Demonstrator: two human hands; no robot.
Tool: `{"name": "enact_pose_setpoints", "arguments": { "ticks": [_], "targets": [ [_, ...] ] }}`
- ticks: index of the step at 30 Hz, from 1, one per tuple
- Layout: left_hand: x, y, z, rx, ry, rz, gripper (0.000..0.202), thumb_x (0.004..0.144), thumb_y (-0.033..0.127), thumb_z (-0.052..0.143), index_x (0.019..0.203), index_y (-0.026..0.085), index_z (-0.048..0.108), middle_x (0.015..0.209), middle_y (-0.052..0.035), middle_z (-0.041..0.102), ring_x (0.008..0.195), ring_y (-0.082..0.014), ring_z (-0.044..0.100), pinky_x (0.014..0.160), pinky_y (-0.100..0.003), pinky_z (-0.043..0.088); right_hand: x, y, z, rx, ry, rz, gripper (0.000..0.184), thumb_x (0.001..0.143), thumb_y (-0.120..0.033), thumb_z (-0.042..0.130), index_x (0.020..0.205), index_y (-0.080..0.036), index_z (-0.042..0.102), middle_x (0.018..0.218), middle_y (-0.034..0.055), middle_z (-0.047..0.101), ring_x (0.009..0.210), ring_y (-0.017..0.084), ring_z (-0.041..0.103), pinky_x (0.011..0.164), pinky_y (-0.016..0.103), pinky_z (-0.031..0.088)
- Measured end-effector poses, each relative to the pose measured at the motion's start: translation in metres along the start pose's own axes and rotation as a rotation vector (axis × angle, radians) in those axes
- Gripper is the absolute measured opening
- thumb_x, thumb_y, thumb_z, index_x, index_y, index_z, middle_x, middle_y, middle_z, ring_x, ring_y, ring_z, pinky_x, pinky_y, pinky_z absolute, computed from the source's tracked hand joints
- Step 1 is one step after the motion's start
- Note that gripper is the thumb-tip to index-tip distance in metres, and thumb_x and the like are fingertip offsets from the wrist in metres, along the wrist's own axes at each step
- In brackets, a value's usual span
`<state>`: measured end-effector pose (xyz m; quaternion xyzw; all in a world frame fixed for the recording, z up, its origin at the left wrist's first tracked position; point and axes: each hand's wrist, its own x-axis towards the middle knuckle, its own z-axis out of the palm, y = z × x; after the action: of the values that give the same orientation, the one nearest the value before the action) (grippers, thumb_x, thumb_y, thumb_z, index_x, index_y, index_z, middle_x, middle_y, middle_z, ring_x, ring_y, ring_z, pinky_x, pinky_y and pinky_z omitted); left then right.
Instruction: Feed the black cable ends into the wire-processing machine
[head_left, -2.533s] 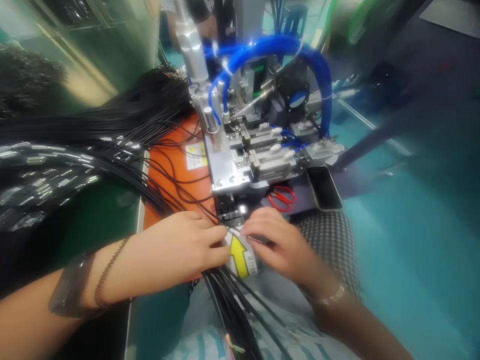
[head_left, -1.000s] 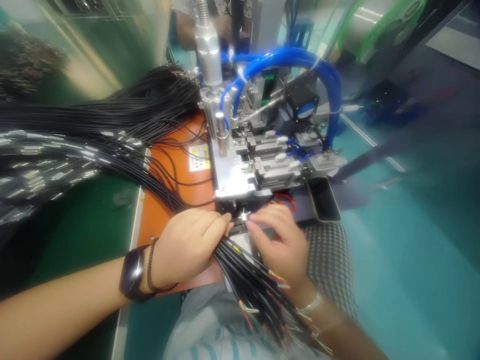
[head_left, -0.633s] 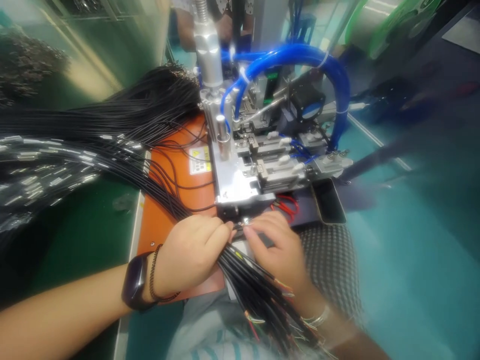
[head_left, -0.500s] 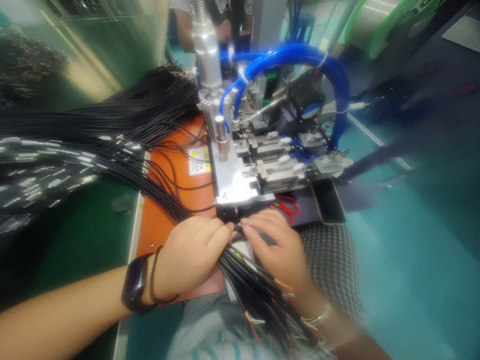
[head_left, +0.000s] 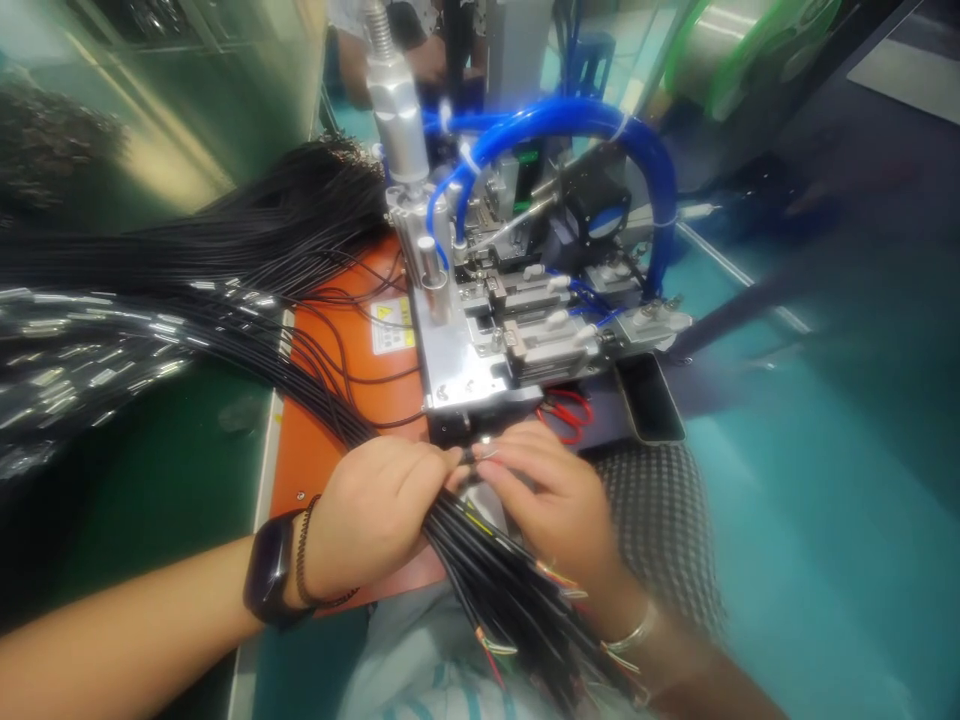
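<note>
My left hand (head_left: 386, 500) is closed around a bundle of black cables (head_left: 480, 560) whose stripped ends fan out over my lap. Between its thumb and forefinger it pinches one black cable (head_left: 466, 456) near that cable's end. My right hand (head_left: 555, 490) is closed too, with thumb and fingertips on the thin bared wires (head_left: 487, 452) of the same cable. Both hands meet just in front of a metal machine (head_left: 469, 375) with blue air hoses (head_left: 570, 118). Several cable ends show red, green and white wires (head_left: 495, 645).
An orange base plate (head_left: 315, 450) lies under the machine, with more black cables (head_left: 187, 250) running off to the left. Red-handled pliers or scissors (head_left: 574, 415) and a phone (head_left: 650, 398) lie right of the machine. A green-rimmed spool (head_left: 731, 50) stands behind; another person's arm (head_left: 360, 70) shows at the back.
The view has shifted slightly, so the machine appears a little further left. Both hands keep their pinch at the cable end, with the right fingers slightly shifted on the wires.
</note>
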<state>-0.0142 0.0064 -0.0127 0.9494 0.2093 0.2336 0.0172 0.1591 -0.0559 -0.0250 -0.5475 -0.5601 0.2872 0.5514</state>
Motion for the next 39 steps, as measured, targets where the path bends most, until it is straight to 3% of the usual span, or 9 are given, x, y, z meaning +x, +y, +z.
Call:
{"name": "enact_pose_setpoints", "arguments": {
  "ticks": [12, 19, 22, 24, 27, 31, 34, 37, 39],
  "targets": [
    [-0.001, -0.003, -0.007, 0.039, 0.007, 0.116, 0.024, 0.084, 0.017, 0.056, 0.107, 0.009, 0.058, 0.093, -0.0106, 0.070, 0.083, -0.0203, 0.066, 0.074, -0.035, 0.056, 0.004, -0.006, -0.002, 0.042, -0.091, -0.026, 0.007, 0.081, -0.014, 0.062, 0.081, -0.021, 0.064, 0.078, 0.0013, 0.065, 0.079, 0.016, 0.059, 0.072, 0.029, 0.048],
    [0.013, 0.005, -0.068, 0.147, 0.123, 0.303, 0.008, 0.083, 0.018, 0.056, 0.087, 0.016, 0.063, 0.071, -0.0041, 0.066, 0.069, -0.0172, 0.063, 0.064, -0.033, 0.055, 0.005, 0.003, -0.015, 0.202, 0.169, 0.066, 0.010, 0.088, -0.026, 0.052, 0.087, -0.026, 0.061, 0.086, 0.0031, 0.060, 0.075, 0.017, 0.059, 0.064, 0.027, 0.051],
    [0.012, 0.009, -0.094, 0.133, -0.082, 0.295, 0.007, 0.081, 0.014, 0.056, 0.076, 0.019, 0.059, 0.061, -0.0010, 0.057, 0.056, -0.0148, 0.054, 0.053, -0.031, 0.046, 0.010, 0.003, -0.016, 0.537, 0.264, 0.051, 0.009, 0.088, -0.033, 0.053, 0.088, -0.028, 0.061, 0.092, 0.0028, 0.062, 0.083, 0.017, 0.064, 0.071, 0.031, 0.054],
    [0.002, 0.013, -0.096, 0.102, -0.252, 0.269, 0.008, 0.081, 0.015, 0.055, 0.074, 0.020, 0.056, 0.059, -0.0007, 0.053, 0.052, -0.0144, 0.049, 0.049, -0.031, 0.039, 0.014, 0.001, -0.017, 0.765, 0.234, 0.008, 0.007, 0.087, -0.036, 0.055, 0.087, -0.030, 0.059, 0.092, 0.0009, 0.066, 0.090, 0.020, 0.066, 0.080, 0.039, 0.055],
    [-0.020, 0.019, -0.079, 0.040, -0.436, 0.130, 0.004, 0.077, 0.020, 0.058, 0.079, 0.021, 0.056, 0.064, -0.0002, 0.055, 0.057, -0.0151, 0.050, 0.054, -0.030, 0.041, 0.020, -0.003, -0.023, 0.936, 0.138, -0.031, 0.005, 0.087, -0.037, 0.056, 0.088, -0.033, 0.058, 0.081, -0.0024, 0.068, 0.085, 0.020, 0.069, 0.088, 0.048, 0.052],
    [-0.034, 0.008, -0.075, -0.051, -0.507, -0.011, 0.044, 0.070, 0.022, 0.066, 0.112, 0.029, 0.054, 0.101, -0.0018, 0.062, 0.090, -0.0178, 0.056, 0.084, -0.031, 0.044, 0.031, -0.006, -0.036, 0.986, 0.044, -0.085, 0.005, 0.085, -0.039, 0.059, 0.087, -0.035, 0.058, 0.070, -0.0040, 0.063, 0.072, 0.017, 0.066, 0.084, 0.046, 0.054],
    [-0.039, -0.028, -0.116, 0.183, -0.425, -0.153, 0.079, 0.067, 0.051, 0.070, 0.135, 0.028, 0.037, 0.134, -0.0092, 0.046, 0.114, -0.0280, 0.046, 0.096, -0.042, 0.040, 0.041, -0.014, -0.044, 1.030, 0.002, -0.146, 0.004, 0.085, -0.039, 0.057, 0.084, -0.035, 0.058, 0.058, -0.0045, 0.052, 0.055, 0.014, 0.056, 0.065, 0.037, 0.055],
    [-0.058, -0.076, -0.170, 0.688, -0.150, -0.522, 0.048, 0.091, 0.042, 0.043, 0.133, 0.019, 0.038, 0.134, -0.0100, 0.045, 0.116, -0.0259, 0.045, 0.097, -0.042, 0.038, 0.050, -0.030, -0.053, 0.923, -0.065, -0.220, 0.008, 0.087, -0.038, 0.051, 0.084, -0.036, 0.058, 0.045, -0.0054, 0.038, 0.039, 0.013, 0.040, 0.041, 0.029, 0.044],
    [-0.076, -0.102, -0.193, 0.799, -0.096, -0.659, 0.043, 0.096, 0.037, 0.029, 0.125, 0.008, 0.044, 0.116, -0.0143, 0.054, 0.105, -0.0263, 0.049, 0.089, -0.043, 0.041, 0.053, -0.040, -0.061, 0.716, -0.140, -0.280, 0.012, 0.087, -0.043, 0.049, 0.083, -0.039, 0.059, 0.040, -0.0049, 0.036, 0.034, 0.016, 0.037, 0.036, 0.031, 0.040]
  ]
}}
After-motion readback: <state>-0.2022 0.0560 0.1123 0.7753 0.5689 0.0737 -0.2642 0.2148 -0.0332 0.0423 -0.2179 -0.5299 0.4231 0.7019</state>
